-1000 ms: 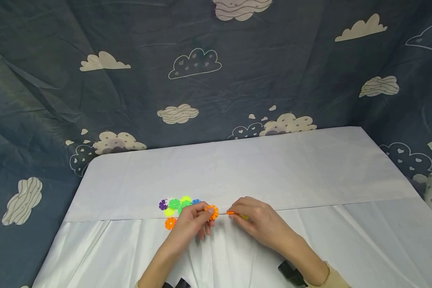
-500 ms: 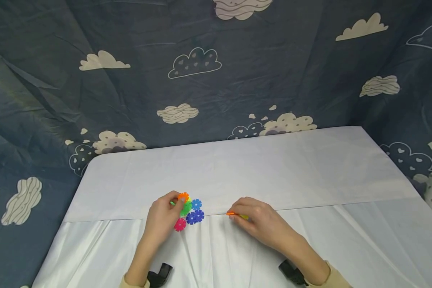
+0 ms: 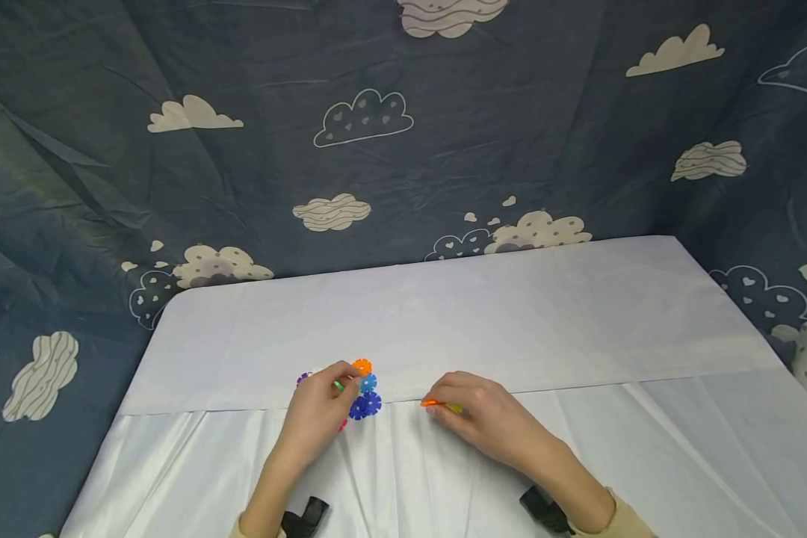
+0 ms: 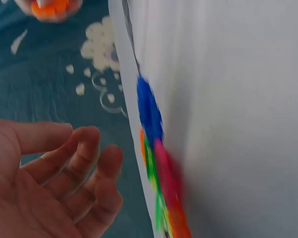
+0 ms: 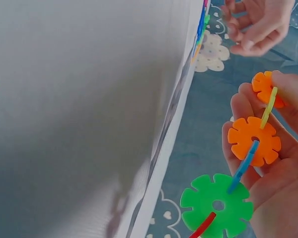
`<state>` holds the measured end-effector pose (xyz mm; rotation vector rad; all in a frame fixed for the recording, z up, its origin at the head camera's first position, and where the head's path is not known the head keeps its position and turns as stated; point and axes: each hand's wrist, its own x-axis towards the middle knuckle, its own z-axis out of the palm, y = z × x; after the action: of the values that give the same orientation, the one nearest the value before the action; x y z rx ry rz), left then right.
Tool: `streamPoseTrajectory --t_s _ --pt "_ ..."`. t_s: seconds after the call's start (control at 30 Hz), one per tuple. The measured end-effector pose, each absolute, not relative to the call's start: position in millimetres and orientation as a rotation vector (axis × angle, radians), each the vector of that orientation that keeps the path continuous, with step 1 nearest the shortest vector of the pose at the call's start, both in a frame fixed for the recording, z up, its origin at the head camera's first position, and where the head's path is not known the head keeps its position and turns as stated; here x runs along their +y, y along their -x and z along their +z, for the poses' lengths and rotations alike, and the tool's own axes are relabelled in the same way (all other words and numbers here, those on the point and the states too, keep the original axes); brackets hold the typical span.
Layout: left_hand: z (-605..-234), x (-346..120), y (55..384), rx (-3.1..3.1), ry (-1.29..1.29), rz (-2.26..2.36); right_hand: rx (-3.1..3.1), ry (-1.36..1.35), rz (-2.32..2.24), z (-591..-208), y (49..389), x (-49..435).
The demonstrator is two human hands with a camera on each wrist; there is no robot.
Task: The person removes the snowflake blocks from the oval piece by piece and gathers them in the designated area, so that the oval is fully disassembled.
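Note:
My right hand pinches the orange end disc of a chain of notched snowflake discs. Along my palm the chain runs through a yellow disc, another orange disc, a blue one, a green one and a red one. My left hand is over the pile of loose discs, fingers loosely bent, with nothing in them in the left wrist view. Just past its fingertips lies an orange disc, beside light-blue and dark-blue discs. My hand hides much of the pile.
A white cloth covers the table, with a seam running across it. Behind stands a dark curtain with a cloud print. Black wrist straps sit at both my wrists.
My left hand has carried an orange disc leftward from near my right hand to the pile and let it go there. My right hand stays nearly still with the chain.

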<state>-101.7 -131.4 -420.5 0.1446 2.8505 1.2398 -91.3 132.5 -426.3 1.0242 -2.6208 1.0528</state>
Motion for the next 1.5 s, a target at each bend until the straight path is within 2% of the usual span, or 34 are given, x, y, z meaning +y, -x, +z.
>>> streamPoseTrajectory --t_s 0.33,0.93,1.3,1.5 --pt "-419 -98 85 2.686 -0.541 1.238 -2.612 -1.095 1.094 -428 91 131" --pt "-423 -79 73 2.841 -0.833 1.178 -2.641 -1.147 1.095 -428 89 128" --pt "-424 -92 82 2.576 -0.537 1.411 -2.816 -0.970 1.057 -424 87 130" --pt "-424 -91 85 2.316 -0.386 1.647 -2.779 -0.995 1.028 -425 89 132"
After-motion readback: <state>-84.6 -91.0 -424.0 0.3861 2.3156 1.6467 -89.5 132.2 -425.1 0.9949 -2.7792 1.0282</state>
